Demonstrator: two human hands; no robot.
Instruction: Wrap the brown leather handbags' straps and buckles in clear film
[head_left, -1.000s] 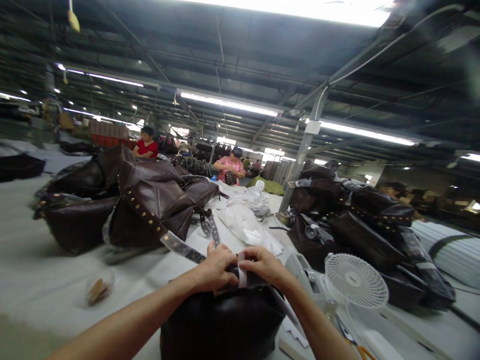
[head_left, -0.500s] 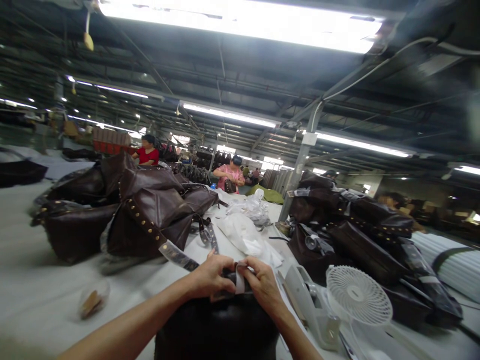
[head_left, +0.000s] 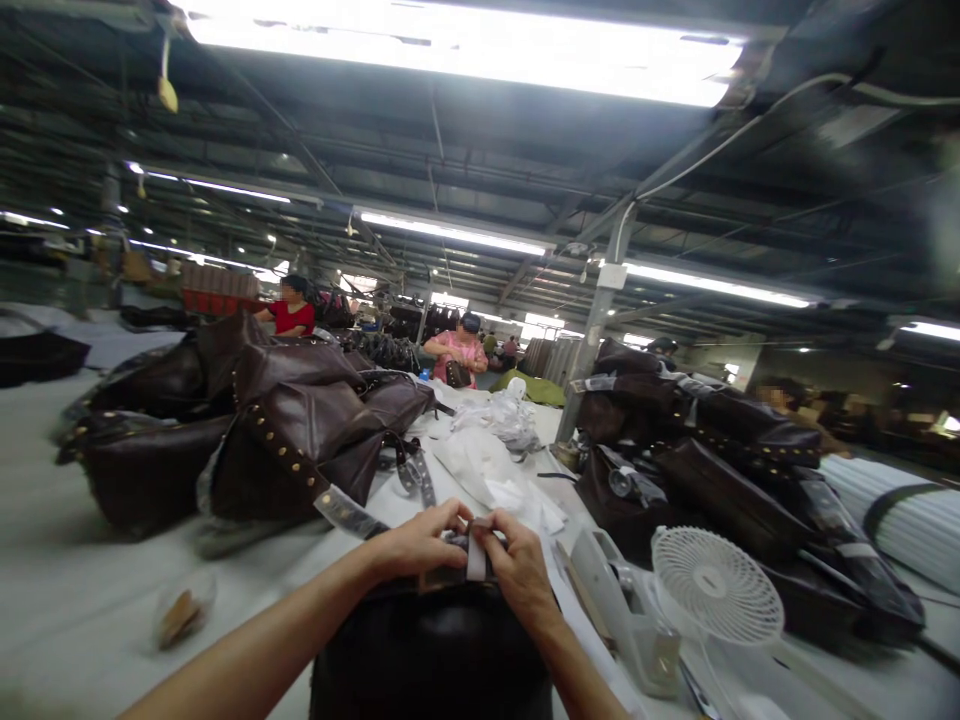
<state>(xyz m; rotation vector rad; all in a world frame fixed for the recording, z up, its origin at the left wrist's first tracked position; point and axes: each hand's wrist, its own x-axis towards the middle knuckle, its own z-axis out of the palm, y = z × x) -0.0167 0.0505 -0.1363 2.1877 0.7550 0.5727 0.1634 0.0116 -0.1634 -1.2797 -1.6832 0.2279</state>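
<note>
A dark leather bag (head_left: 431, 655) stands upright right in front of me, its lower part cut off by the frame. At its top edge, my left hand (head_left: 420, 542) is closed around a dark strap partly covered in clear plastic. My right hand (head_left: 519, 565) pinches a white strip (head_left: 476, 562) between thumb and fingers, where it lies across the strap. The two hands are close together, fingertips nearly touching. Fingers hide much of the strap.
Dark brown studded bags (head_left: 300, 430) are heaped on the white table at left, more bags (head_left: 720, 480) at right. A small white fan (head_left: 716, 585) and a tape dispenser (head_left: 626, 610) stand near my right arm. White wrapping (head_left: 487, 465) lies ahead. Co-workers (head_left: 457, 350) are farther back.
The fingers of my left hand have shifted slightly on the strap, and the white strip now hangs straighter. The whole view has moved a little.
</note>
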